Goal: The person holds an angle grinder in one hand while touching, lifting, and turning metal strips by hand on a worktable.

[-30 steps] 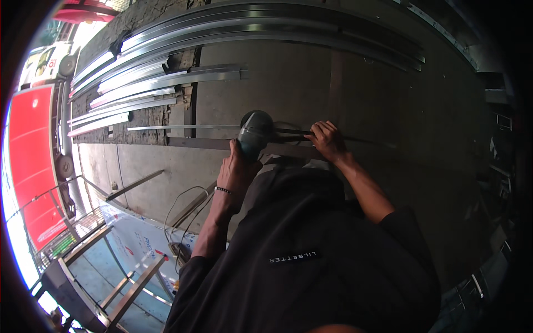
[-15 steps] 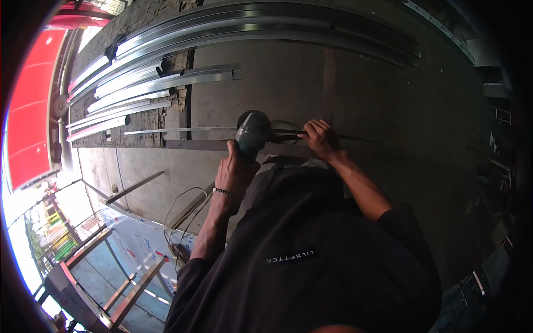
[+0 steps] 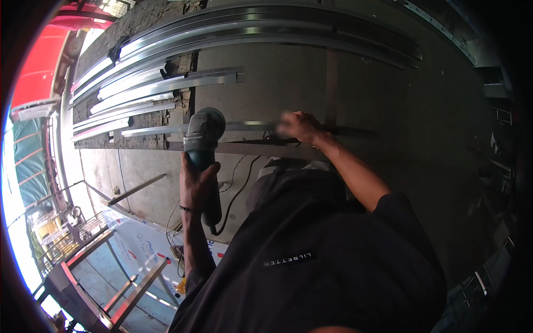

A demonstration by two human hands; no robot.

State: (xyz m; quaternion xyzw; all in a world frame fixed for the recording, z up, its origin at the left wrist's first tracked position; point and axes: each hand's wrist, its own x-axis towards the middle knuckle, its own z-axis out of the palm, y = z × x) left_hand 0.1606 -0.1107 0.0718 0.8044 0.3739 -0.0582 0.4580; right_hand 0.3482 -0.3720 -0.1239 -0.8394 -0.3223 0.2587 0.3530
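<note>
An angle grinder [image 3: 202, 141] with a teal body and a round disc end is held in my left hand [image 3: 194, 186], its fingers wrapped round the body. The grinder lies over a long thin metal strip [image 3: 250, 125], crossing it; whether the disc touches it I cannot tell. My right hand [image 3: 300, 127] is over the same strip, to the right of the grinder. Its fingertips are smeared by motion, so any grip on the strip is unclear. From the grinder's rear end a dark cord [image 3: 236, 191] curves away.
Long shiny metal channels [image 3: 266, 30] lie across the far side, with shorter channels [image 3: 139, 91] at the left on a rough wooden surface. A dark metal bar [image 3: 261, 149] runs along the near edge. At the lower left stands a metal frame [image 3: 136, 291] beside film-covered sheet [image 3: 139, 238].
The grinder has moved left with my left hand, exposing more of the strip and the cord. My right hand has shifted slightly left, and the strip shows a wider face.
</note>
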